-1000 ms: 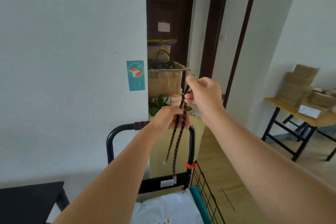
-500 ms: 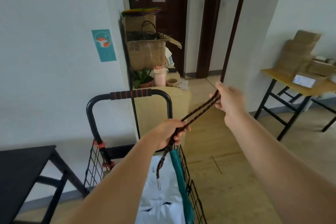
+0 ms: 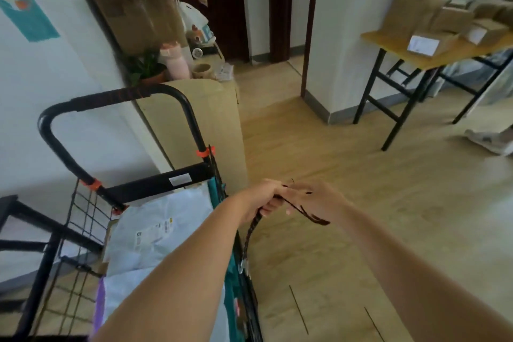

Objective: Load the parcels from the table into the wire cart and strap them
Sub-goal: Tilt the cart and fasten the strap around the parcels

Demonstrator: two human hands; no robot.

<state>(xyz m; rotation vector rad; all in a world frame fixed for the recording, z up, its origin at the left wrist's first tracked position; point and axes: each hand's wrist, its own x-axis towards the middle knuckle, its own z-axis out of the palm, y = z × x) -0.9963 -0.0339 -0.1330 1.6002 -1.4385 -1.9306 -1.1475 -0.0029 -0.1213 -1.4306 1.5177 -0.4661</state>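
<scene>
The black wire cart (image 3: 83, 211) stands at lower left, with white and teal parcels (image 3: 161, 228) lying inside it. Both my hands hold a dark braided strap (image 3: 254, 226) just right of the cart's right wall. My left hand (image 3: 263, 197) grips the strap, and one end hangs down to a metal hook (image 3: 243, 266) by the cart's wire side. My right hand (image 3: 316, 200) pinches the strap close beside the left hand, and a short dark end sticks out below it. Brown parcels (image 3: 444, 20) sit on a wooden table (image 3: 433, 60) at upper right.
A tall cardboard box (image 3: 211, 125) stands behind the cart, with a plant, a pink bottle and more boxes above it. A black table (image 3: 16, 228) is at far left. Wooden floor stretches to the right; a shoe (image 3: 488, 139) shows at the right edge.
My hands have come down and together, from chest height and apart to low beside the cart's right wall. The view has tilted down, so more of the cart and parcels shows.
</scene>
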